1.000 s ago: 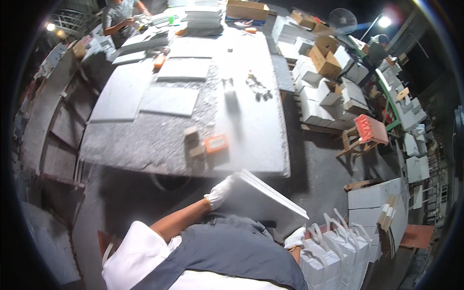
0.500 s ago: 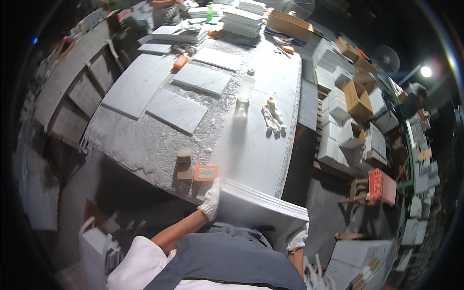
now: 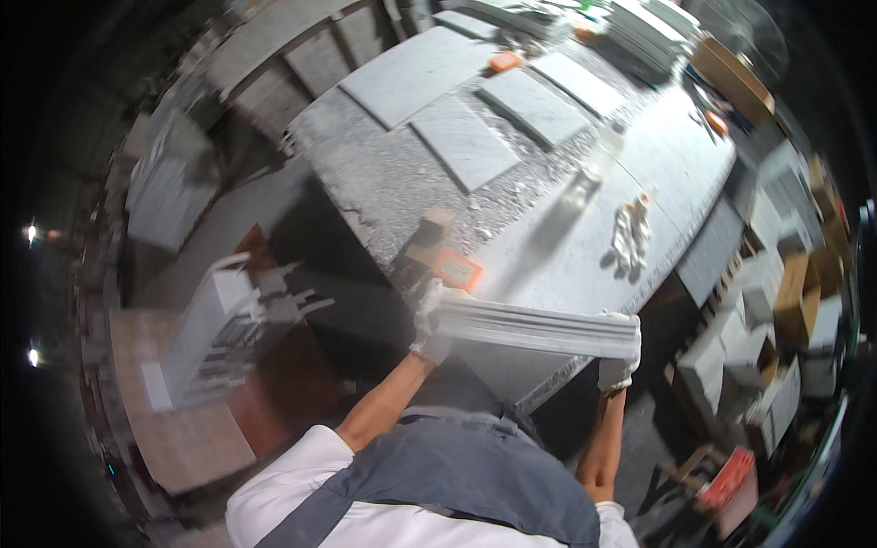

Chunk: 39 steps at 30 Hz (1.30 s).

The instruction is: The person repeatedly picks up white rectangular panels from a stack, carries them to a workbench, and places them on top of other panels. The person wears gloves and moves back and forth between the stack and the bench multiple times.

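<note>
Both of my hands wear white knit gloves and carry a stack of several pale stone tiles (image 3: 539, 327) level in front of my body, its long edges toward me. My left hand (image 3: 433, 321) grips the left end, and my right hand (image 3: 621, 352) clasps the right end. The stack hangs over the near edge of the work table (image 3: 585, 274). Just beyond my left hand lie an orange block (image 3: 456, 271) and a brownish block (image 3: 429, 233) on the dusty tabletop. The undersides of the tiles are hidden.
Marble tiles (image 3: 466, 146) lie flat farther up the table. A clear bottle (image 3: 598, 160) and a pair of white gloves (image 3: 632, 236) rest on its right half. White boxes (image 3: 731, 338) stand at the right. A board (image 3: 169, 402) bearing stacked white slabs (image 3: 215, 320) is at the left.
My view has swung, so the table sits farther right. The tile stack has tipped from showing its broad face to showing its edges, still held in both hands.
</note>
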Tool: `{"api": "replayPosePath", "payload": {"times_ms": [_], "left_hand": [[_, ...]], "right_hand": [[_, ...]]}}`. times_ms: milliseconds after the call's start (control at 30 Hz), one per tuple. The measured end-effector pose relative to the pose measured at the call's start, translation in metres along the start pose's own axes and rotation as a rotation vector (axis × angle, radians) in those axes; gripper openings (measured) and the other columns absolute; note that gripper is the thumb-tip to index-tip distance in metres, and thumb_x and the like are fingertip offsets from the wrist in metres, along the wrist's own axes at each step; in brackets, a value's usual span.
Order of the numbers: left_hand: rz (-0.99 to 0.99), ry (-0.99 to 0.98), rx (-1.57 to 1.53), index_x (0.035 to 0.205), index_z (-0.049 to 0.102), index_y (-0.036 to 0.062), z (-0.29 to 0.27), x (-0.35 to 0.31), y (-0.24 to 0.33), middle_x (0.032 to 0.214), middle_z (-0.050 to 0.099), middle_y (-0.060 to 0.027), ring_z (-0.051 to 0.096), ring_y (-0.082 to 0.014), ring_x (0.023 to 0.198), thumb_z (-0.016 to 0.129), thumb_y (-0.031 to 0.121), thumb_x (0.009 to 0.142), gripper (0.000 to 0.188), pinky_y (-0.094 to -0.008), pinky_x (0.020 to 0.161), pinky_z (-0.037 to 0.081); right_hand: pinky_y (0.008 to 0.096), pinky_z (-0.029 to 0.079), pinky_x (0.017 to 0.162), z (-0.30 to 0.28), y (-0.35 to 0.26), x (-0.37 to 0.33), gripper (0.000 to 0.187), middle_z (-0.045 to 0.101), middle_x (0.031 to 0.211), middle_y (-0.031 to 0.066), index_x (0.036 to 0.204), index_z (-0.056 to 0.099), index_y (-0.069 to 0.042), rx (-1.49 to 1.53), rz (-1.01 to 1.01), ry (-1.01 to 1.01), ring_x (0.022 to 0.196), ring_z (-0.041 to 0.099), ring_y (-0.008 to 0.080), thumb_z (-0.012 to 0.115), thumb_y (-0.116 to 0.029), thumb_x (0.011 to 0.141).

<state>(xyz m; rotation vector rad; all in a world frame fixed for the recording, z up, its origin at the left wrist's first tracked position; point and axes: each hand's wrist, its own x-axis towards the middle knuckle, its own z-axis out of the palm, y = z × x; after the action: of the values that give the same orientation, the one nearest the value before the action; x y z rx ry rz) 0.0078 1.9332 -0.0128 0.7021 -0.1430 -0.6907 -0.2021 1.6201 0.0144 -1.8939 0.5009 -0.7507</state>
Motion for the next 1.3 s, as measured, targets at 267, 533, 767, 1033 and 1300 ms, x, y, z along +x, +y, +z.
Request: {"api": "replayPosePath", "payload": {"times_ms": [267,533,767,1033,1300], "left_hand": [[0.040,0.048,-0.102,0.114,0.062,0.0062,-0.023,0.006,-0.024,0.100,0.064,0.0005,0.062,-0.0112,0.090,0.045,0.029,0.110,0.029,-0.0270,0.078,0.052],[0.063,0.406,0.466,0.083,0.069,0.0029,0.050,-0.001,0.011,0.075,0.067,-0.0039,0.061,-0.0108,0.068,0.035,0.037,0.110,0.056,-0.0270,0.066,0.051],[0.074,0.495,0.333,0.109,0.066,-0.0021,0.064,0.006,0.018,0.101,0.069,-0.0108,0.064,-0.0154,0.090,0.038,0.031,0.110,0.043,-0.0291,0.083,0.053],[0.059,0.135,0.347,0.156,0.029,-0.0039,0.029,0.002,0.021,0.161,0.035,-0.0168,0.031,-0.0260,0.151,0.029,0.040,0.112,0.062,-0.0373,0.125,0.020],[0.000,-0.013,0.475,0.157,0.026,-0.0031,0.008,0.006,0.012,0.163,0.033,-0.0143,0.031,-0.0226,0.150,0.026,0.042,0.112,0.063,-0.0352,0.125,0.019]], "right_hand": [[0.0338,0.057,0.074,0.008,0.048,0.013,0.023,0.072,0.096,0.0132,0.101,0.072,0.005,-0.218,-0.229,0.019,0.086,0.070,0.0247,0.063,-0.015,0.093],[0.0416,0.042,0.107,-0.001,0.010,0.021,0.077,0.061,0.133,0.0238,0.135,0.053,0.009,0.619,0.483,-0.018,0.124,0.057,0.0312,0.031,-0.059,0.106],[0.0417,0.035,0.114,-0.012,-0.023,0.024,0.074,0.056,0.140,0.0220,0.142,0.048,0.007,0.074,0.000,-0.218,0.136,0.049,0.0313,0.037,-0.057,0.106],[0.0453,0.023,0.123,-0.005,-0.022,0.034,0.062,0.041,0.156,0.0177,0.151,0.039,0.005,0.697,0.391,-0.168,0.147,0.035,0.0331,0.051,-0.033,0.103],[0.0449,0.020,0.125,-0.003,-0.026,0.042,0.065,0.039,0.157,0.0203,0.152,0.037,0.005,0.569,0.396,-0.160,0.149,0.032,0.0329,0.051,-0.037,0.104]]}}
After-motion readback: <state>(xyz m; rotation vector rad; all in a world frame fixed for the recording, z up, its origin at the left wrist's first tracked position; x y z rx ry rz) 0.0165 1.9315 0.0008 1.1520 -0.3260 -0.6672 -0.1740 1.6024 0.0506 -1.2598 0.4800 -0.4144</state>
